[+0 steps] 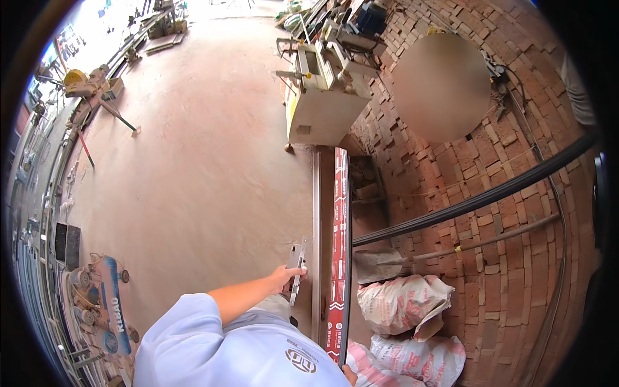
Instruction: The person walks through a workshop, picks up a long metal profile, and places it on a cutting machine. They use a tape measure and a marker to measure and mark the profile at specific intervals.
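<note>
My left hand (282,278) is closed around a silver mortise lock (297,271) with a long narrow faceplate, held upright just left of the long profiles. A long metal profile wrapped in red printed film (338,258) runs away from my body, its near end beside my waist. At that near end, the fingertips of my right hand (349,375) curl against its edge; the rest of this hand is hidden. Alongside, on the left, lies a bare brownish metal profile (316,232). A dark grey profile (477,193) slants from the red one toward the right.
A pale machine cabinet (325,116) stands past the profiles' far end. White and red sacks (405,303) and a shovel (380,264) lie right, before a brick wall (503,258). A blue air compressor (106,303) and a saw on legs (90,84) stand left. A blurred patch hides part of the wall.
</note>
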The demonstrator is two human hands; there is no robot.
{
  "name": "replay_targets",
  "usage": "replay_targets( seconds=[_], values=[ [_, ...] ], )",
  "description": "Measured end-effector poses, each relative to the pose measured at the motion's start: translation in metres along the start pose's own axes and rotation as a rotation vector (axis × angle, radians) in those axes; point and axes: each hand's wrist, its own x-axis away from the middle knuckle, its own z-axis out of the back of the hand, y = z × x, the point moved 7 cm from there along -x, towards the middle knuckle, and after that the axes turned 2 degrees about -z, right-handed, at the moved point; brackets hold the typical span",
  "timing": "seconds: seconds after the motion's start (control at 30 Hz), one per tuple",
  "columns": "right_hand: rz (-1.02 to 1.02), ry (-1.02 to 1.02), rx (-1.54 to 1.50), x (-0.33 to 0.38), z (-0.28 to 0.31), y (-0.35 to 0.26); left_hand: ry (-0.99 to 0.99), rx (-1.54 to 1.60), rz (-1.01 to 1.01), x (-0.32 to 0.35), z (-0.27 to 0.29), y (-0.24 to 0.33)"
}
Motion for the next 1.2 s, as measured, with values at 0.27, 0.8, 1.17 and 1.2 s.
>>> replay_targets(
  seconds=[0.27,0.8,1.17,1.2],
  values=[
    [0.159,0.045,-0.007,0.006,-0.037,-0.061,0.048,-0.196,-0.12,0.102,0.077,0.058],
    [0.838,0.362,0.275,-0.057,-0.22,-0.368,0.589,0.027,-0.42,0.206,0.445,0.205],
    [0.586,0.162,0.188,-0.144,-0.308,-0.575,0.707,0.246,-0.525,0.233,0.555,0.37],
    [0.58,0.135,0.156,-0.156,-0.316,-0.59,0.697,0.261,-0.508,0.223,0.555,0.389]
  ],
)
